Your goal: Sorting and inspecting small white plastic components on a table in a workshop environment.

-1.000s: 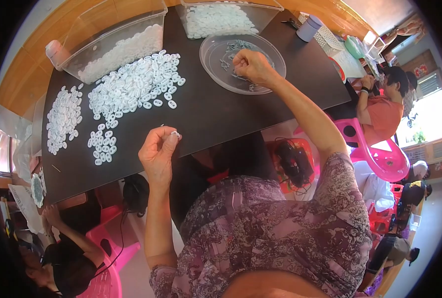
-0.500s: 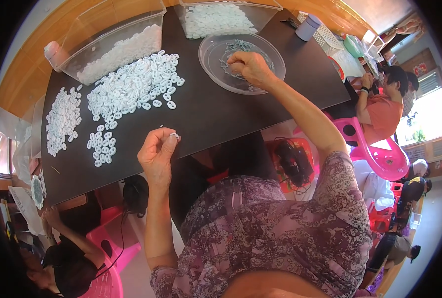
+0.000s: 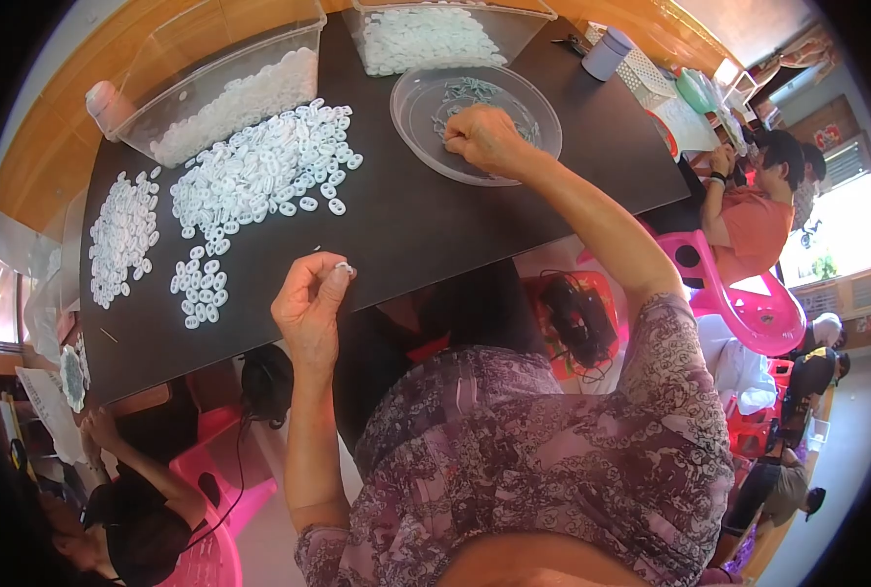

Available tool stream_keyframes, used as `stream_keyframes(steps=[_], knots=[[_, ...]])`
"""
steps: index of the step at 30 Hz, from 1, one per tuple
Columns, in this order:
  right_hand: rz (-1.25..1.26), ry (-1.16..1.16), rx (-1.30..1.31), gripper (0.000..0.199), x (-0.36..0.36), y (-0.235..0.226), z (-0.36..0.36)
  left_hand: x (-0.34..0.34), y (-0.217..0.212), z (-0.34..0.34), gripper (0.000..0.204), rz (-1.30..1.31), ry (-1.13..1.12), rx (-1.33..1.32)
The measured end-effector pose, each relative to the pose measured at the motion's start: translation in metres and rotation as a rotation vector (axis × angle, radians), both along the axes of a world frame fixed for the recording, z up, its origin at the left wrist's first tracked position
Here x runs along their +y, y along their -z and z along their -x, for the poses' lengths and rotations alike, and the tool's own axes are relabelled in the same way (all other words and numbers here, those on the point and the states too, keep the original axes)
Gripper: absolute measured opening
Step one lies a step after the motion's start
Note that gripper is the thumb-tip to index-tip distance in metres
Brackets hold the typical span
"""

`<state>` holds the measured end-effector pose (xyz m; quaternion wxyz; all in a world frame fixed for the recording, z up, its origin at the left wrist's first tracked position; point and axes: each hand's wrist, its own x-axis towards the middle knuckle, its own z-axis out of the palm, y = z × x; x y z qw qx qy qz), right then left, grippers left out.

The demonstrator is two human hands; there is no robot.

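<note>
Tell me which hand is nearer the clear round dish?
Right. The right hand reaches into the clear round dish; the left hand sits apart at the table's near edge, pinching a small white ring.

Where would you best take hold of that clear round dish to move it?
Probably the near-left rim of the clear dish, coming from the person's side. Its edge is thin and raised, the dish is shallow, and that stretch is bare table. The right hand rests inside it, and clear tubs crowd the far side.

Bright daylight came from the window (image 3: 832,249) at my right, blown-out glare there, soft shadows, heavy fisheye bending, black vignette corners
</note>
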<state>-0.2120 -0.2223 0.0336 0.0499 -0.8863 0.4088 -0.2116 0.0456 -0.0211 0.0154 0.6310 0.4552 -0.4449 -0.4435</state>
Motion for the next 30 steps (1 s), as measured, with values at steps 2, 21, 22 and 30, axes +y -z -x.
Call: stream_keyframes(steps=[2,21,22,30], knots=[[0.029,-0.020,0.006,0.010,-0.004,0.002,-0.002,0.000,0.000,0.000,0.011,0.002,0.005,0.012],[-0.386,0.029,-0.197,0.022,0.005,-0.023,-0.009,0.002,0.002,0.000,0.011,0.029,0.025,0.069],[-0.387,0.028,-0.198,0.022,0.006,-0.022,-0.010,0.002,0.002,-0.001,0.011,0.032,0.025,0.070],[-0.241,0.031,-0.212,0.013,0.005,-0.013,0.002,0.002,0.001,0.002,0.010,0.040,-0.009,0.049]])
